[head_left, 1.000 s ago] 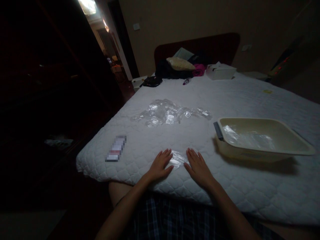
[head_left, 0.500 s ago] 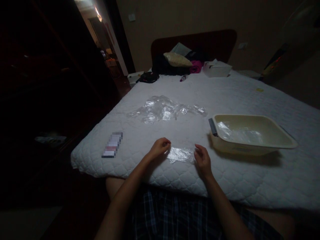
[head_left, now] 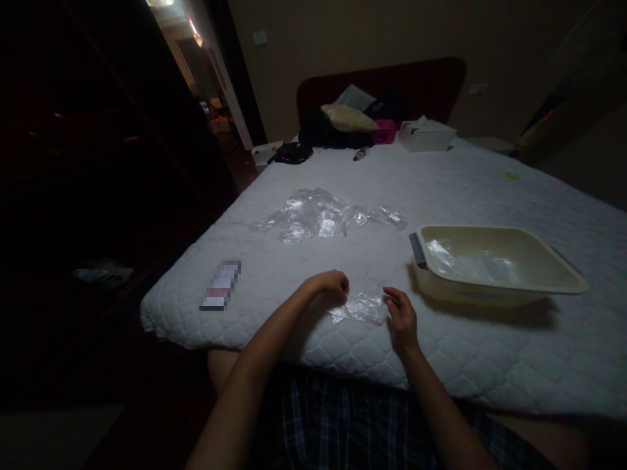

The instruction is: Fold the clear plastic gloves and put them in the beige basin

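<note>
A small clear plastic bag lies crumpled on the white quilted mattress near its front edge. My left hand is closed in a pinch on the bag's left end and lifts it slightly. At the bag's right end, my right hand pinches the plastic with curled fingers. Both forearms reach over the mattress edge from my lap.
A heap of clear plastic bags lies further back. A cream plastic basin with plastic inside stands to the right. A small flat box lies at the left. Clothes and a white box sit by the headboard.
My hands went from flat on the bag to pinching its ends. The left hand has pulled its end up and inward, and the flat bag now looks crumpled.
</note>
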Demonstrator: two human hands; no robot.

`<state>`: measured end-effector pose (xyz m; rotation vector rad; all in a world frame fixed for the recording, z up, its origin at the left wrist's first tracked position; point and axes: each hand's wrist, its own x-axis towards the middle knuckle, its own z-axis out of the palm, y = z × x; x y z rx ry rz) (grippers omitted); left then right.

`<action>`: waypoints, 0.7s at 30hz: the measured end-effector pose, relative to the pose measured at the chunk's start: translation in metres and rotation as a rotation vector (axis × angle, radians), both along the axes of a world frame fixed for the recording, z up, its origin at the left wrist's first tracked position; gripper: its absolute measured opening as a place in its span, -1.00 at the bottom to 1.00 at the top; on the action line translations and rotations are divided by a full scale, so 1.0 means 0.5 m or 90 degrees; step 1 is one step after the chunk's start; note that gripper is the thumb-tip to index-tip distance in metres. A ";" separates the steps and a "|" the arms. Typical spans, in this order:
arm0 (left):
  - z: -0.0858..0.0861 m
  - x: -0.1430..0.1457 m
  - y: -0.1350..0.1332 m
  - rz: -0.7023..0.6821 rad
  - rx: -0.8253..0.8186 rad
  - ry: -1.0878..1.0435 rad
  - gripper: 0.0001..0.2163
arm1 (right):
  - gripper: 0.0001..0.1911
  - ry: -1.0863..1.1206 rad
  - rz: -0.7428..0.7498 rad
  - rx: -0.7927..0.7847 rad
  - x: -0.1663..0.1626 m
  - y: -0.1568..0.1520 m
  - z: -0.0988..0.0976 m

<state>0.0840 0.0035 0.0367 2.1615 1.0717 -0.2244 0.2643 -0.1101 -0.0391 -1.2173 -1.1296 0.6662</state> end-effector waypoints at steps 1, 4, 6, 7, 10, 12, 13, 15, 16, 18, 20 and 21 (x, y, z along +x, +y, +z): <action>-0.003 0.001 -0.001 0.007 -0.013 -0.005 -0.87 | -0.70 0.002 0.001 0.000 0.000 0.000 0.000; -0.013 -0.007 -0.003 0.066 -0.058 -0.049 -0.92 | -0.71 0.009 0.001 -0.001 0.001 -0.001 0.000; -0.019 -0.018 -0.003 0.128 -0.106 -0.096 -0.94 | -0.71 0.015 0.002 -0.005 0.001 -0.001 -0.001; -0.021 -0.025 -0.002 0.164 -0.134 -0.122 -0.95 | -0.71 0.017 0.002 -0.007 0.001 -0.002 -0.002; -0.024 -0.044 0.000 0.286 -0.170 -0.204 -0.96 | -0.72 0.012 0.006 -0.008 0.000 -0.002 -0.002; -0.027 -0.056 -0.002 0.373 -0.164 -0.256 -0.93 | -0.73 0.003 0.013 -0.006 0.000 -0.002 -0.001; -0.029 -0.062 -0.004 0.413 -0.163 -0.277 -0.91 | -0.73 -0.004 0.017 -0.005 -0.001 -0.002 0.000; -0.037 -0.073 -0.014 0.486 -0.171 -0.313 -0.87 | -0.74 -0.018 0.022 -0.009 -0.001 -0.003 0.002; -0.043 -0.079 -0.020 0.516 -0.176 -0.328 -0.85 | -0.75 -0.026 0.025 -0.012 -0.002 -0.003 0.004; -0.055 -0.089 -0.036 0.565 -0.175 -0.368 -0.83 | -0.76 -0.043 0.036 -0.014 -0.003 -0.004 0.007; -0.066 -0.098 -0.053 0.606 -0.172 -0.382 -0.81 | -0.77 -0.068 0.047 -0.008 -0.006 -0.005 0.010; -0.071 -0.101 -0.061 0.624 -0.161 -0.390 -0.80 | -0.78 -0.091 0.047 -0.004 -0.008 -0.006 0.012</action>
